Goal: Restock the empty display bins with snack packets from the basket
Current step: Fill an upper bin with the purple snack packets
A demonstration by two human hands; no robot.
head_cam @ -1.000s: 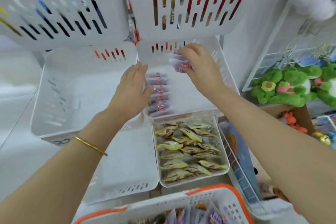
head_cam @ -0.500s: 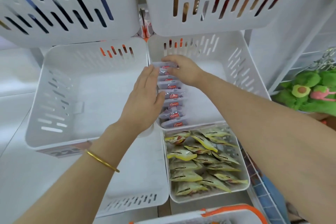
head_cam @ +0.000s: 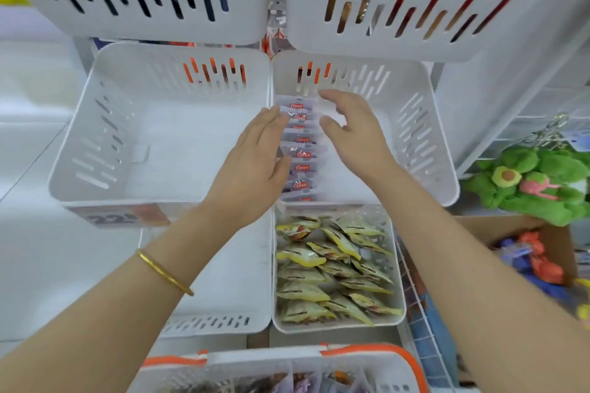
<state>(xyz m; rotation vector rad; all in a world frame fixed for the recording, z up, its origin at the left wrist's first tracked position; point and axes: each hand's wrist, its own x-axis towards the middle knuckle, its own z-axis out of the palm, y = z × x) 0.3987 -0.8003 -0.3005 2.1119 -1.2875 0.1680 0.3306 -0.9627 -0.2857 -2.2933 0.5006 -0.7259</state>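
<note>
Packets (head_cam: 300, 153) lined up along left wall of mid-frame bin (head_cam: 424, 143). Left hand (head_cam: 252, 166) flat, straight fingers touching the row, no grasp. Right hand (head_cam: 354, 134) released, fingers loose beside row. Basket (head_cam: 367, 357) bottom edge.

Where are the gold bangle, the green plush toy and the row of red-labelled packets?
gold bangle (head_cam: 163, 273), head view: middle of the band.
green plush toy (head_cam: 526, 210), head view: its green body.
row of packets (head_cam: 301, 155), head view: a middle packet.
</note>
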